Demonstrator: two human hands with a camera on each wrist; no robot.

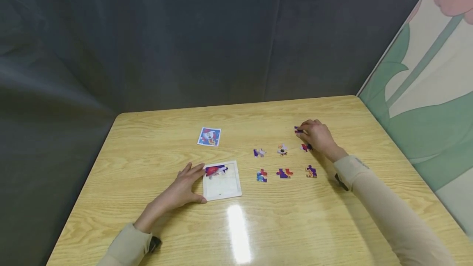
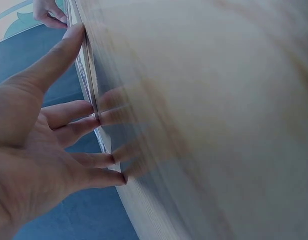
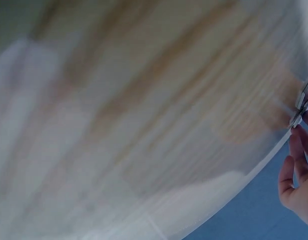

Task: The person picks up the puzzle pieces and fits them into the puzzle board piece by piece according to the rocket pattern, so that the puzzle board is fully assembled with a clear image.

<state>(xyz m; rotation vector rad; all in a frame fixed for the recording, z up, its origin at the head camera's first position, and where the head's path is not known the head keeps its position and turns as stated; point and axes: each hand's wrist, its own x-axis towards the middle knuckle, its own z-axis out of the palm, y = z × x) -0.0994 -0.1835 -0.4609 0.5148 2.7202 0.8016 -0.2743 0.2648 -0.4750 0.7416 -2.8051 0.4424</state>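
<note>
My left hand [image 1: 183,188] lies at the left side of a white square puzzle tray [image 1: 223,190], fingers and thumb spread against its edge. In the left wrist view, the fingers [image 2: 76,127] look mostly straight. Inside the tray's top left sits a red, purple and white section of puzzle [image 1: 215,170]. Far right on the table, my right hand [image 1: 318,136] pinches a dark purple puzzle piece [image 1: 297,129] between thumb and fingers. A red and purple piece [image 1: 305,147] lies just below that hand. The right wrist view shows only some fingertips [image 3: 295,142] at its edge.
Several loose pieces lie in rows right of the tray, among them a white one [image 1: 282,150], a purple-red one [image 1: 284,173] and a purple-orange one [image 1: 311,171]. A small picture card [image 1: 209,136] lies behind the tray. A dark curtain [image 1: 192,40] hangs behind the wooden table [image 1: 148,147].
</note>
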